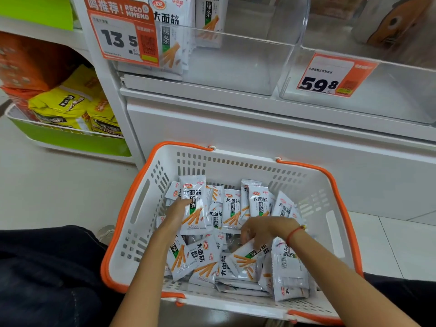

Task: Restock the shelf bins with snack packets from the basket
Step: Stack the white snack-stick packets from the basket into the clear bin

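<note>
A white basket with orange rim (141, 204) sits on the floor in front of the shelf, filled with several white snack packets printed with orange sticks. My left hand (175, 214) grips an upright packet (194, 206) by its left edge, thumb on its front. My right hand (262, 231) reaches down among the packets, fingers curled round the top of a tilted packet (245, 260). Above, a clear shelf bin (236, 64) holds a few of the same packets (169, 34) standing at its left side.
A second clear bin (389, 90) with a 59.8 price tag (330, 76) stands to the right. A 13.5 price tag (122, 34) hangs on the left bin. Yellow bags (66, 102) fill a green rack at left. My dark-trousered knees flank the basket.
</note>
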`<state>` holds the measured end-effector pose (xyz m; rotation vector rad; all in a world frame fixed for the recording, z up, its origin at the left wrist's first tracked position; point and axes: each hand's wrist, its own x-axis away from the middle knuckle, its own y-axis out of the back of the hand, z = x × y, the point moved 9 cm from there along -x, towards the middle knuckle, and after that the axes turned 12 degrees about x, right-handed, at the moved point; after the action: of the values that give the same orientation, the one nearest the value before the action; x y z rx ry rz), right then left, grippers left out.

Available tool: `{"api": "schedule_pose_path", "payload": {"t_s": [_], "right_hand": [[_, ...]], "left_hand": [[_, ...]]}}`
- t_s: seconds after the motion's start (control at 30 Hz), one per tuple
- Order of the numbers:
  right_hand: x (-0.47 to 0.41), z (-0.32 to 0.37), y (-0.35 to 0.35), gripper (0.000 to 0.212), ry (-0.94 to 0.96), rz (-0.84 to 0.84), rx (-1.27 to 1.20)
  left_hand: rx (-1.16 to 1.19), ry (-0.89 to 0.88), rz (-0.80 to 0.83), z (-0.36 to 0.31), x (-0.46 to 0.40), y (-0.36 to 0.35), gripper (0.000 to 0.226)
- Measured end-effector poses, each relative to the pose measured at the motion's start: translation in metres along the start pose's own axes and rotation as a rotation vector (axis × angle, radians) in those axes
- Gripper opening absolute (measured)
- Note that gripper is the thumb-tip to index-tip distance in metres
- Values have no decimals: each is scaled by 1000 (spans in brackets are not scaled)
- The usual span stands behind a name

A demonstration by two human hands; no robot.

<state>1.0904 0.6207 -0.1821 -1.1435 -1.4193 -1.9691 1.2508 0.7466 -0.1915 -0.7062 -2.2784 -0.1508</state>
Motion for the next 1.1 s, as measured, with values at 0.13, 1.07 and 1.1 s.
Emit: {"api": "schedule_pose_path", "payload": {"t_s": [0.13, 1.07, 1.1], "right_hand": [[25, 17, 40, 35, 169, -13, -145], [11, 12, 78, 73, -56, -627, -1009], [11, 19, 83, 69, -20, -584, -978]], "left_hand": [[-198, -50, 115, -1, 4, -22, 44], [185, -42, 113, -20, 18, -52, 29], [188, -66, 84, -28, 21, -49, 28]]}}
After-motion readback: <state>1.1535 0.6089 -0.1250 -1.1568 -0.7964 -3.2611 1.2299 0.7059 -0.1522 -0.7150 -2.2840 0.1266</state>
